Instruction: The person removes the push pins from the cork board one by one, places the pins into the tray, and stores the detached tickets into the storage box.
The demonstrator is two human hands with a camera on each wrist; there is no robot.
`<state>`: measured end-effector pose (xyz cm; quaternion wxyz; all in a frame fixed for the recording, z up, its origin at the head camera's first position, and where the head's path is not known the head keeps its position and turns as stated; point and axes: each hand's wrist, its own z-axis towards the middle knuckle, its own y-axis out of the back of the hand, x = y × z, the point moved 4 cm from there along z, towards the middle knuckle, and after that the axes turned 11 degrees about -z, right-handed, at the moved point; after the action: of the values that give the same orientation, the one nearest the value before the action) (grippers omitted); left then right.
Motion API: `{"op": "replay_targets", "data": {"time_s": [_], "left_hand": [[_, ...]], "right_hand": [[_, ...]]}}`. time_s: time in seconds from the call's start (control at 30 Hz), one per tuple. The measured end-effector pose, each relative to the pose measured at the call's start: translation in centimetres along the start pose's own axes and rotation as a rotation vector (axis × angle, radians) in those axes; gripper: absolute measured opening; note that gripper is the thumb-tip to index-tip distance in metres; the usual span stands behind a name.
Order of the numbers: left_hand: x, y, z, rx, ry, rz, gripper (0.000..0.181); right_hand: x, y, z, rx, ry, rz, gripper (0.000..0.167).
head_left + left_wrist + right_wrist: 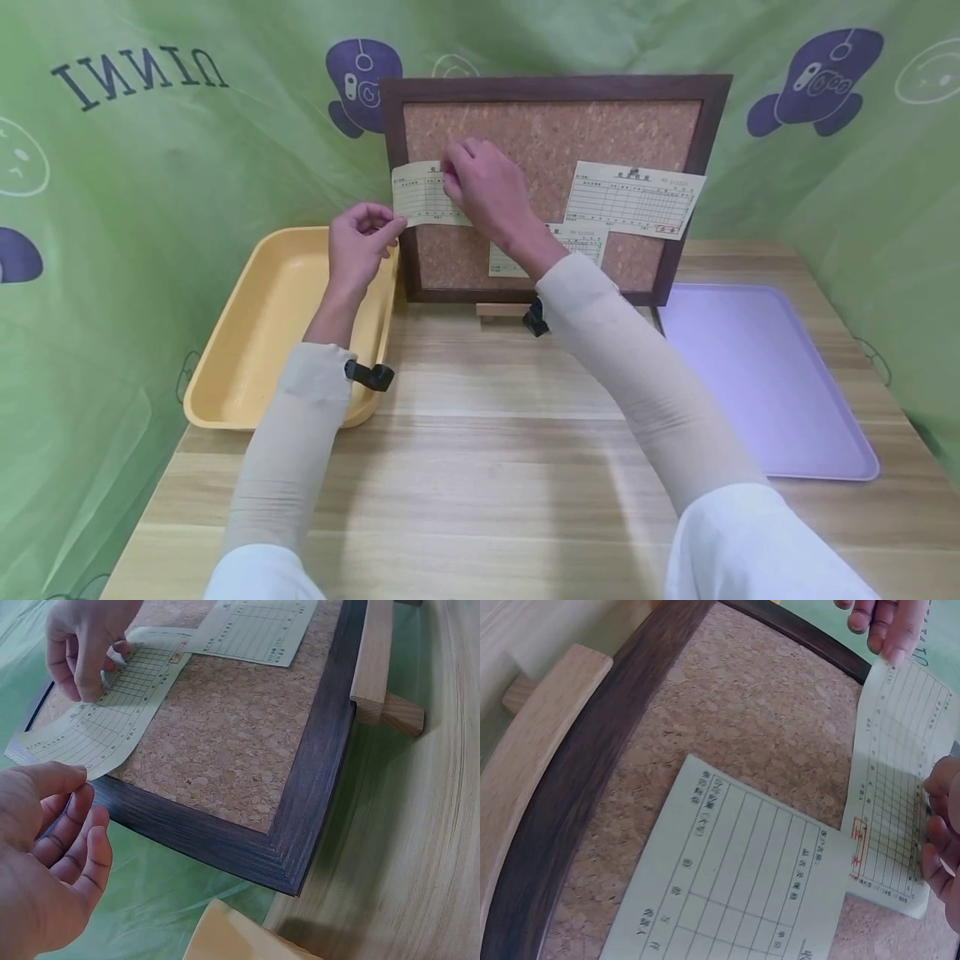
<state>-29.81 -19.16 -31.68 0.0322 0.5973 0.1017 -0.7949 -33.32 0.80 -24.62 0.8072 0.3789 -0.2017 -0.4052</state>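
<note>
A framed corkboard [540,133] leans upright at the back of the table. My left hand [356,250] pinches the lower left corner of a printed paper slip [417,198] between thumb and forefinger, and the paper bows in the left wrist view. At this slip's top edge, the bunched fingers of my right hand [491,192] pinch a small dark thing [928,808], mostly hidden by the fingertips. Another slip [630,200] hangs on the board's right side with a dark pin [634,172] at its top. Lower in the middle is a third slip [510,260], partly behind my right wrist.
A yellow tray [258,333] stands left of the board, beneath my left forearm. To the right lies a flat lilac tray [750,375]. The board's wooden stand [498,310] pokes out below the frame. Green printed cloth [187,150] surrounds the wooden table [480,467].
</note>
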Motion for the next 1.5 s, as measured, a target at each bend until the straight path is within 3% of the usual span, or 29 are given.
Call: {"op": "replay_targets", "data": {"time_s": [0.17, 0.5, 0.87, 1.2, 1.37, 1.5], "left_hand": [[-0.1, 0.1, -0.1, 0.010, 0.026, -0.058, 0.012], [-1.0, 0.7, -1.2, 0.066, 0.058, -0.085, 0.011], [-2.4, 2.8, -3.4, 0.132, 0.049, -0.113, 0.010], [-3.0, 5.0, -4.9, 0.148, 0.006, -0.093, 0.009], [-3.3, 6.5, -5.9, 0.157, 0.018, -0.092, 0.008], [-3.7, 8.0, -6.8, 0.152, 0.032, -0.081, 0.009]], "right_hand": [[-0.2, 0.2, -0.4, 0.004, 0.000, 0.035, 0.013], [-0.4, 1.8, -1.4, -0.014, 0.031, 0.078, 0.011], [-1.4, 4.3, -4.6, -0.005, 0.062, 0.122, 0.006], [-4.5, 6.5, -10.2, 0.000, 0.106, 0.098, 0.007], [-6.8, 7.7, -14.5, 0.015, 0.076, 0.066, 0.011], [-8.5, 8.7, -17.9, 0.082, 0.035, 0.053, 0.016]]}}
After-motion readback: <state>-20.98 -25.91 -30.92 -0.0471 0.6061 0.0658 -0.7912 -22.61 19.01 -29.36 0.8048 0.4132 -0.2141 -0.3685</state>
